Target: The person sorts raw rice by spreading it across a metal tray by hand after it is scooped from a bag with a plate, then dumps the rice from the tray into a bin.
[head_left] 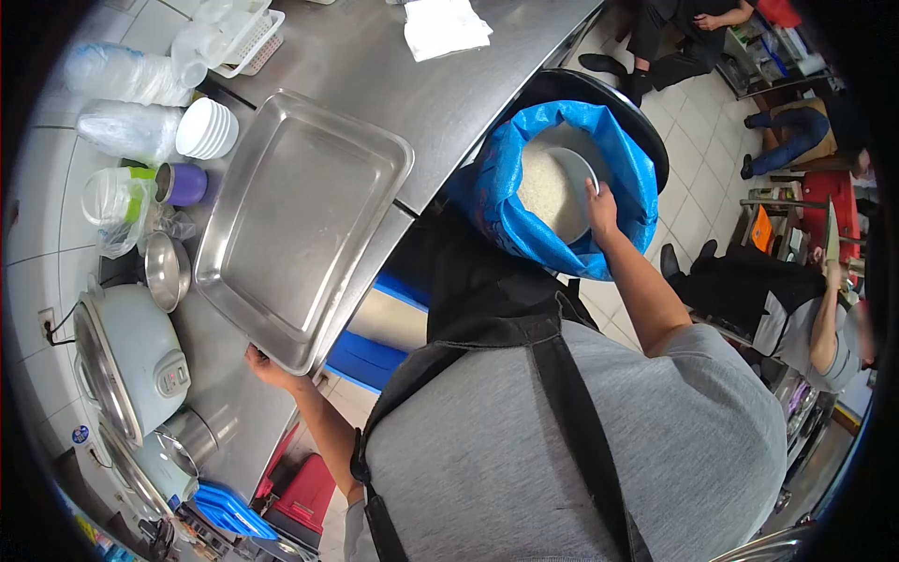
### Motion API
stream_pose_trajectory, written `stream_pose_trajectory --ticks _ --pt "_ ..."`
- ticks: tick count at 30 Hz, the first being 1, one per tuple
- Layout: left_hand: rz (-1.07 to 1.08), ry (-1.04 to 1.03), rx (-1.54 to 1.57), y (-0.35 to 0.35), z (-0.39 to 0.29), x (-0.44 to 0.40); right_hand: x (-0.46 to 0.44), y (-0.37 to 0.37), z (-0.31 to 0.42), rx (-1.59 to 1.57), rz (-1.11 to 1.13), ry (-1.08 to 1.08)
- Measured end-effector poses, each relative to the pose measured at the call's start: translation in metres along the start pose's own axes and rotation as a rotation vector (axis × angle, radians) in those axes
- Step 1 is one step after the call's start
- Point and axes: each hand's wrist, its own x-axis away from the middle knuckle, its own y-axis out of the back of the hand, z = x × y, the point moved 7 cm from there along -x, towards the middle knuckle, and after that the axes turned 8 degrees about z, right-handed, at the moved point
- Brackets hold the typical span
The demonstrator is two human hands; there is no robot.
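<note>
A shallow rectangular metal tray lies on the steel counter, its inside bare. My left hand grips the tray's near corner, with the fingers partly hidden by the rim. To the right, a blue woven sack stands with its mouth rolled open and white grains that look like rice inside. Reaching into the sack, my right hand is closed on the rim of a round metal bowl. The bowl is tilted among the grains; its lower part is hidden.
Rice cookers, a small metal bowl, a purple cup and stacked white tubs line the wall. A white cloth lies farther along the counter. Several people are at the right, one holding a knife.
</note>
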Motion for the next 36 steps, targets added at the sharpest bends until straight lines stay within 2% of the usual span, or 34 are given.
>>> stream_pose_trajectory --ticks 3,7,9,12,13,15,16,19,22,23,25,27,31,33,36 --pt "0.004 0.044 0.075 0.000 0.008 -0.003 -0.021 -0.007 -0.005 -0.001 -0.062 0.025" --pt "0.029 0.097 0.239 0.002 0.024 -0.006 -0.037 -0.012 -0.031 0.045 0.060 -0.205" --pt "0.045 0.081 0.140 0.002 0.015 -0.003 -0.036 -0.013 -0.031 0.004 0.128 -0.235" --pt "0.043 0.007 -0.071 -0.003 -0.019 0.001 -0.013 0.007 -0.003 -0.073 0.019 0.003" --pt "0.046 -0.028 -0.154 -0.005 -0.024 0.002 -0.007 0.013 -0.007 -0.154 0.038 -0.044" --pt "0.035 0.017 -0.063 -0.004 -0.012 0.000 0.001 0.025 -0.014 -0.319 0.072 -0.141" --pt "0.030 0.039 -0.017 -0.003 -0.005 -0.001 0.007 0.027 -0.018 -0.472 0.126 -0.268" --pt "0.015 -0.012 -0.148 0.001 -0.002 -0.002 0.015 0.033 -0.018 -0.725 0.114 -0.233" --pt "0.027 0.068 0.086 0.001 0.014 -0.005 0.011 0.003 -0.037 -0.895 0.107 -0.414" --pt "0.040 0.049 0.042 -0.001 0.014 -0.004 0.009 -0.007 -0.045 -0.950 0.102 -0.471" --pt "0.053 0.007 -0.055 0.001 0.007 -0.005 -0.002 -0.034 -0.052 -0.896 0.233 -0.398" --pt "0.015 0.027 0.036 0.001 0.007 -0.003 0.006 -0.037 -0.036 -0.905 0.269 -0.384" --pt "0.017 0.051 0.135 -0.002 -0.002 -0.001 0.006 -0.034 -0.035 -0.897 0.234 -0.446" --pt "0.043 0.026 0.016 -0.004 -0.009 0.000 0.010 -0.027 -0.035 -0.875 0.217 -0.468" --pt "0.044 -0.029 -0.111 -0.001 -0.013 0.002 0.020 -0.015 -0.027 -1.047 0.202 -0.456"
